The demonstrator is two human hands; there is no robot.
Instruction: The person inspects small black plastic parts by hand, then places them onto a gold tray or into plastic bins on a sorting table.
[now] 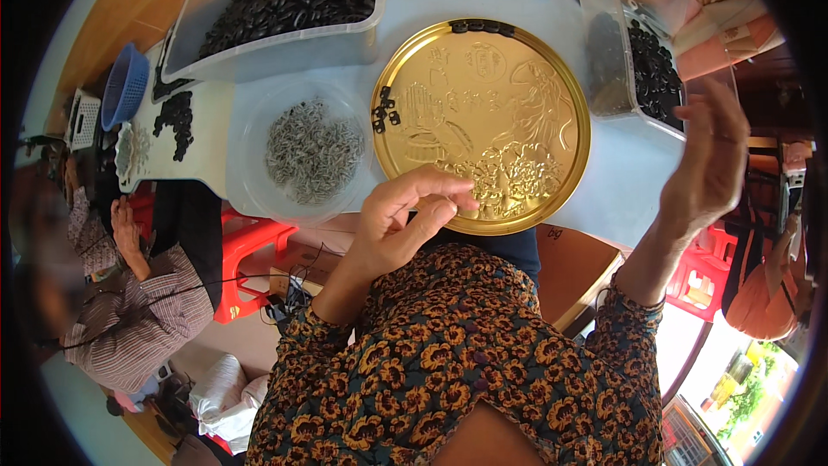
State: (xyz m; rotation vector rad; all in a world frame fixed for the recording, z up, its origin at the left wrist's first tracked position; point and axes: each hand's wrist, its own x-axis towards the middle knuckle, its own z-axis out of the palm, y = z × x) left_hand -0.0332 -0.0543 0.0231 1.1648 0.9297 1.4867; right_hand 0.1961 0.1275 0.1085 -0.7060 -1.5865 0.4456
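Several black pieces (385,110) dot the tray (483,129), many fill the far-left tub (297,59); what left hand (398,217) or right hand (709,160) holds, I can't tell.

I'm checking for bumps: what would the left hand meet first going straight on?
The left hand would probably meet the embossed round gold tray first, though the gap between them is unclear.

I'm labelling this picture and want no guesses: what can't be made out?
Head view:
Bare left hand: anything pinched is too small to tell.
Bare right hand: blurred, grip unclear.
Large clear plastic bin: far side cut off by picture's top edge.
Loose silvery pieces: individually too small.
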